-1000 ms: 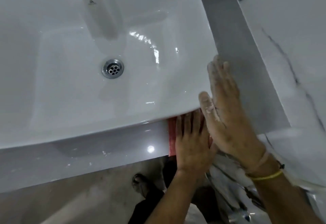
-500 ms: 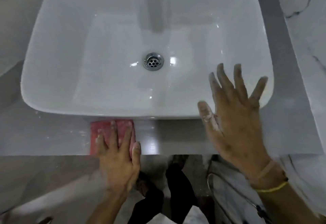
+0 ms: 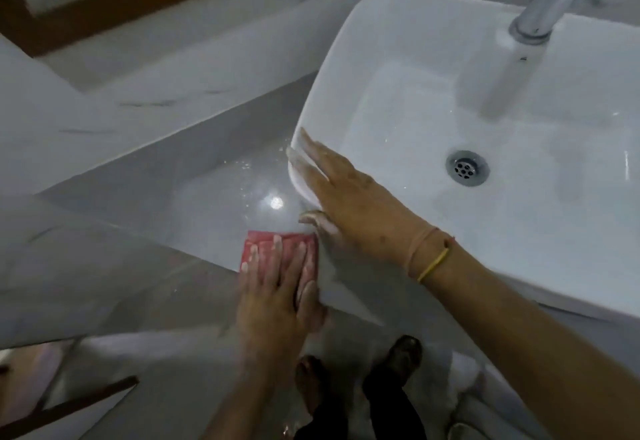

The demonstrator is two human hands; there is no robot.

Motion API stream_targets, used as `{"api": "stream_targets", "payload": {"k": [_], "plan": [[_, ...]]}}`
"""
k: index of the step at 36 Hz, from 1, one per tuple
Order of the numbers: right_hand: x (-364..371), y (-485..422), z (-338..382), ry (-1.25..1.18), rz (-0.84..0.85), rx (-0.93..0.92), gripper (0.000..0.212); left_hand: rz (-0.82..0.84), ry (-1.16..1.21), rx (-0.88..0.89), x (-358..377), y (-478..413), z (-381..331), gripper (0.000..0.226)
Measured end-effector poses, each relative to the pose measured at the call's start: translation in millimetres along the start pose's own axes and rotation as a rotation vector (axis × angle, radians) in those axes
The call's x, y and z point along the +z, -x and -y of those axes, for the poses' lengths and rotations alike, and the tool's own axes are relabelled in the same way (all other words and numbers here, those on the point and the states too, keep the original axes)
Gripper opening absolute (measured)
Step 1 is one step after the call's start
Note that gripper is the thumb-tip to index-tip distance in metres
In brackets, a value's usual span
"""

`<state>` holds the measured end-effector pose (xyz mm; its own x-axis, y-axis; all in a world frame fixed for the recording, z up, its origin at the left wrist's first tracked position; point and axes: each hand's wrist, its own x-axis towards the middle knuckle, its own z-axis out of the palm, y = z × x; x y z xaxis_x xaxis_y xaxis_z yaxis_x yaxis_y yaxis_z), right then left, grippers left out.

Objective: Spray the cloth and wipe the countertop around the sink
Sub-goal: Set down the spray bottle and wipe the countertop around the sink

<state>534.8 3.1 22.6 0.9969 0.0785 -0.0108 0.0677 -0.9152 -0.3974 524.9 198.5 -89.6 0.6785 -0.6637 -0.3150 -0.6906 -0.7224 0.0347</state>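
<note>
One red cloth [image 3: 278,249] lies flat on the grey bench [image 3: 194,194], at about 7 o'clock from the drain [image 3: 467,167] and just off the near-left corner of the one white sink [image 3: 391,69]. Two hands are in view. The left hand [image 3: 277,304] lies spread and flat on the cloth, palm down, fingers [image 3: 273,259] stretched toward 12 o'clock, pinning the cloth rather than gripping it; its thumb side touches the outer wall of the sink. The right hand [image 3: 349,204] is also open and flat, fingers together pointing toward 10 o'clock, resting on the rim at the sink's left corner, with its thumb hooked under the rim; it holds nothing. Two thin bands [image 3: 429,259], one pale and one yellow, circle that wrist. One chrome faucet [image 3: 550,0] stands at 1 o'clock from the drain. The cloth's right edge meets the sink wall, and its near edge is close to the front edge of the bench. To the cloth's 10 and 11 o'clock the bench runs open and wet, dotted with white specks and one bright light reflection [image 3: 276,202], up to the marble wall [image 3: 104,104]. Below the front edge two feet [image 3: 398,360] stand on the floor.
</note>
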Motion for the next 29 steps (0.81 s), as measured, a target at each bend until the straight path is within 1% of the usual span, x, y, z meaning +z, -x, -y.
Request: {"api": "stream_targets", "payload": {"k": [1,3,6,8,10,12,14,17,19,22,25,29], "plan": [[1,2,-2,0.0,-0.019,0.013,0.078,-0.005,0.002,-0.066,3,-6,23,0.06],[0,2,-2,0.041,-0.014,0.037,0.082,-0.031,-0.043,-0.114,-3,-17,64,0.067],[2,0,1,0.049,0.002,0.062,0.088,-0.046,-0.061,-0.051,-19,-34,96,0.057],[1,-2,1,0.044,0.004,0.061,0.089,-0.068,-0.045,-0.07,-27,-47,110,0.055],[0,-1,0,0.035,0.0,0.052,0.089,-0.119,-0.008,-0.107,-30,-56,117,0.055],[-1,-1,-1,0.031,-0.011,0.054,0.088,-0.127,0.06,-0.161,-32,-66,122,0.056],[-1,-1,-1,0.037,-0.016,0.055,0.086,-0.108,0.067,-0.157,-32,-77,128,0.061],[-2,0,0,0.06,-0.023,0.059,0.086,-0.136,0.102,-0.158,-41,-97,137,0.063],[-2,-1,0,0.059,-0.038,0.053,0.086,-0.161,0.096,-0.145,-48,-111,141,0.062],[-1,-1,0,0.072,-0.044,0.059,0.086,-0.147,0.173,-0.185,-57,-129,145,0.059],[-1,0,2,0.063,-0.049,0.069,0.086,-0.148,0.201,-0.207,-60,-129,138,0.061],[-1,1,2,0.031,-0.087,0.055,0.086,-0.119,0.204,-0.245,-46,-97,131,0.069]]}}
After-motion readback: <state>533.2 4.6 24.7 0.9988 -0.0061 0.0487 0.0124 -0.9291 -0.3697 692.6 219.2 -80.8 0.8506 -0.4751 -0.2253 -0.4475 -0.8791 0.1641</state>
